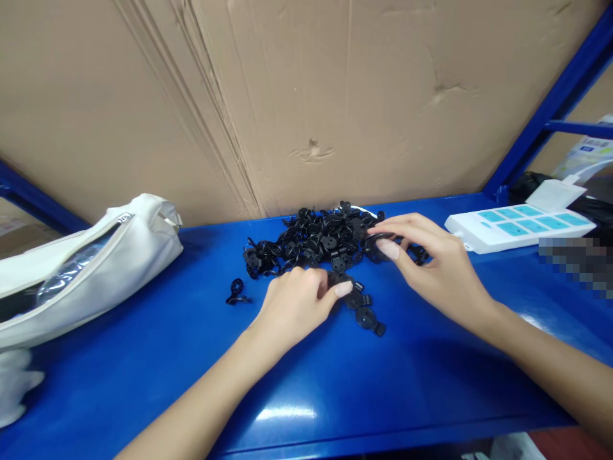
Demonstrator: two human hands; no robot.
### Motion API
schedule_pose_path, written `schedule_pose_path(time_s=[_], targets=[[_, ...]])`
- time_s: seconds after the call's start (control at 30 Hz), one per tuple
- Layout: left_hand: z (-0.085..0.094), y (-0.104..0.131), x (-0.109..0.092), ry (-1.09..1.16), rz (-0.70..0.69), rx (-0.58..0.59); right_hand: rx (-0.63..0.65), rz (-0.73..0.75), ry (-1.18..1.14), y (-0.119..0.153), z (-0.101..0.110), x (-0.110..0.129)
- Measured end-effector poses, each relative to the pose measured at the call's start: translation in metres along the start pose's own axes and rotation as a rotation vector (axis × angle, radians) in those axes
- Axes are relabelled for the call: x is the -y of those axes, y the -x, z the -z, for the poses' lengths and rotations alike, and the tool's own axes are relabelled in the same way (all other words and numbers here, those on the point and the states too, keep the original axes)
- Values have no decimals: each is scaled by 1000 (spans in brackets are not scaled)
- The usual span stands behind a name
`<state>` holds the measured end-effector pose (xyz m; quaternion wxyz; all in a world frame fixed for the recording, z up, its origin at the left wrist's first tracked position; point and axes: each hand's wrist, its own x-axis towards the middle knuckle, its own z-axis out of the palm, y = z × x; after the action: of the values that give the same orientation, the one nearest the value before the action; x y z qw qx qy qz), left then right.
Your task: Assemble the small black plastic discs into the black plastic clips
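Observation:
A heap of small black plastic clips (316, 236), round-headed with holes, lies on the blue shelf (297, 377) against the cardboard. My left hand (292, 303) is at the front of the heap, its thumb and fingers closed on a black clip (341, 281). Just beyond its thumb a loose clip (366, 318) lies flat. At the heap's right side, my right hand (433, 259) pinches a black clip (378, 246) between thumb and fingers, which partly cover it. Left of the heap sits another small group of clips (236, 291).
An open white zipped bag (124, 255) stands at left, with a grey plush item (16, 386) in front. A white power strip (517, 227) with a plugged-in adapter lies at right. The cardboard sheet (297, 96) closes the back; blue posts (541, 115) stand at the sides.

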<state>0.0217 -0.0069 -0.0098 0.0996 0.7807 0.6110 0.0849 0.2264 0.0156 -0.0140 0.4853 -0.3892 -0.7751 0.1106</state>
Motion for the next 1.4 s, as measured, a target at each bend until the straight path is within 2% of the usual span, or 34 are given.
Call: schedule_pose_path(time_s=[0.1,0.23,0.3,0.37,0.5,0.67,0.97,1.1,1.27,1.4], targets=[[3,-1,-1,101,-17,-50,31,-51,-83,2,-1,3],[4,0,-5,488,-239,-151,118,-200,-412,6,-4,7],[3,1,-7,629,-313,-125,161,-265,-544,8,-7,7],[3,1,-9,709,-328,-85,194,-314,-628,9,-9,8],[4,2,-12,731,-318,-62,218,-366,-714,9,-10,7],[6,2,-12,712,-346,-56,196,-400,-702,6,-10,7],[5,-1,-7,584,-377,-60,207,-452,-734,9,-15,2],[4,-1,-7,593,-361,-61,144,-439,-733,9,-16,-1],[3,-1,-6,650,-330,-61,-63,-474,-870,2,-13,-3],[1,-1,-6,852,-234,-21,-116,-500,-888,-2,-8,0]])
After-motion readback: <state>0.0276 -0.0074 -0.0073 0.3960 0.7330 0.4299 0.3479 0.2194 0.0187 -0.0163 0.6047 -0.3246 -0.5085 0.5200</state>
